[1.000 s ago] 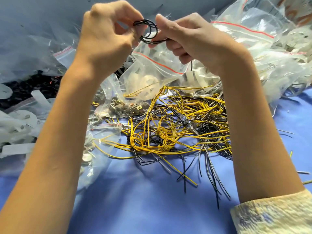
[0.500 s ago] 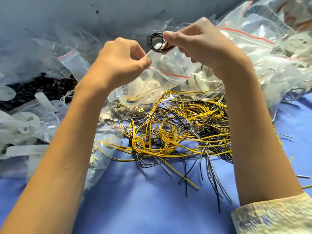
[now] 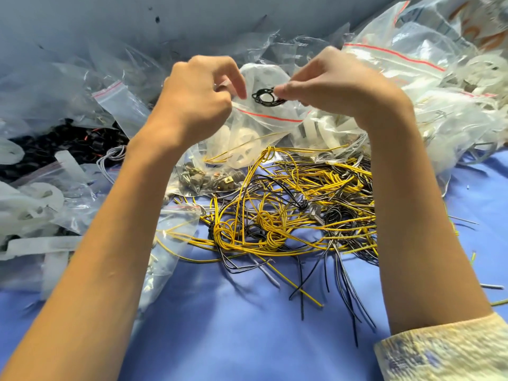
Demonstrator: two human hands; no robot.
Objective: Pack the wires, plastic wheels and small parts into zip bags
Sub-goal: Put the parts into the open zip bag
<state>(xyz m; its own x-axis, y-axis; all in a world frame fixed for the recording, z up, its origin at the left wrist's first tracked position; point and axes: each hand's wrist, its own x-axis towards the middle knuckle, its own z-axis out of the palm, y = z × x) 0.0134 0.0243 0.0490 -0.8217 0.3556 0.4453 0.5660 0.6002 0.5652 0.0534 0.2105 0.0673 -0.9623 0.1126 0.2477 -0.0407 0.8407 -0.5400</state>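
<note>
Carefully, the right hand [image 3: 338,89] pinched a small coil of black wire [image 3: 264,97] at the mouth of a zip bag [image 3: 264,127], whose flimsy lip the left hand [image 3: 198,97] gripped. Light and springy, the coil likely needed holding across its loops.

wire coil [image 3: 266,97]: black
zip bag [image 3: 264,125]: clear, red stripe
wire tangle [image 3: 291,215]: yellow, black
tablecloth [image 3: 247,325]: blue

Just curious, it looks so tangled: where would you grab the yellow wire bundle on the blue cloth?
Probably at its coiled knot, from above: the strands bunch thickest there and lie flat on the blue cloth, while the loose ends trail apart.
</note>
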